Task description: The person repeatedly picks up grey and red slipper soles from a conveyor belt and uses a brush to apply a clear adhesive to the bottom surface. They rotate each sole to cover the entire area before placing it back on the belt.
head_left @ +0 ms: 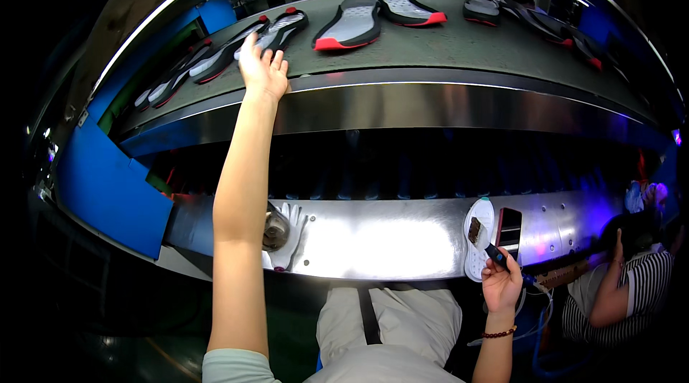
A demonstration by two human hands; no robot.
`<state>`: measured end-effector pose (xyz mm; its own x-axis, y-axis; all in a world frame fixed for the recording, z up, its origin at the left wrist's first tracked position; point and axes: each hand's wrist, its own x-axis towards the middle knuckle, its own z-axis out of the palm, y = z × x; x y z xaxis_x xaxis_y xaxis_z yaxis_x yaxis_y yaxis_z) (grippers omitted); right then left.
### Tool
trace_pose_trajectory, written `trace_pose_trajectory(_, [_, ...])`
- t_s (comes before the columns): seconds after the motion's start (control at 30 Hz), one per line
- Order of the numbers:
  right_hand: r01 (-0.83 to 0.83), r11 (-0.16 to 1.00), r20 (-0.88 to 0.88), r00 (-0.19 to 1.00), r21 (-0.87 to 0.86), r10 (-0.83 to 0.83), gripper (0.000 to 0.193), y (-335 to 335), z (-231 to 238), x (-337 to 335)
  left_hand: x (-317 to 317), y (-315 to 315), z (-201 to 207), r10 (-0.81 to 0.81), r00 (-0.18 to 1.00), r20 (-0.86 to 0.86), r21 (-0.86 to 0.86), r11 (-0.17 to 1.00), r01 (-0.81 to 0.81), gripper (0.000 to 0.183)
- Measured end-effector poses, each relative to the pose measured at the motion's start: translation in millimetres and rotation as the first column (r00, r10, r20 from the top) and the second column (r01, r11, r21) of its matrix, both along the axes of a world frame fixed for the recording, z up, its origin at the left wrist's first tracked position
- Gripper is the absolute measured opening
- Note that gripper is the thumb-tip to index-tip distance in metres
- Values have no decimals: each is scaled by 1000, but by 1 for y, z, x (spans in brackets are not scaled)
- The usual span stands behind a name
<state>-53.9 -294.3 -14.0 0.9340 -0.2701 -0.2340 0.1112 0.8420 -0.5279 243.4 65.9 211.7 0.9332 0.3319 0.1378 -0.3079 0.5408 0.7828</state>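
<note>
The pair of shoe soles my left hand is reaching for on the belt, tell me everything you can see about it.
The pair of soles lies side by side on the grey conveyor belt, long and narrow, with light grey faces, black rims and red tips at the far end. It looks like moulded rubber. The left hand rests its fingertips on the near end.

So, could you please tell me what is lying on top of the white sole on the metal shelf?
A small dark brush head rests on the white sole, held by the right hand. The sole's lower end is hidden behind it.
</note>
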Motion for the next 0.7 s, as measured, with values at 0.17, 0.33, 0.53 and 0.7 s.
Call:
trace_pose_trajectory(0.17, [-4, 998, -13, 1000, 60, 4, 28, -1, -9, 5, -11, -60, 8, 66, 998, -19, 984, 180, 7, 66])
trace_pose_trajectory(0.33, [7, 997, -37, 999, 78, -4, 26, -1, -10, 13, 41, -80, 14, 269, 949, 167, 817, -576, 19, 33])
trace_pose_trajectory(0.53, [48, 991, -91, 995, 122, -37, 29, -23, -18, 21, 92, -107, 18, 197, 968, 155, 666, -745, 45, 31])
trace_pose_trajectory(0.7, [87, 988, -122, 990, 125, -72, 31, -37, -27, 21, 138, -99, 17, 43, 976, 213, 551, -830, -84, 39])
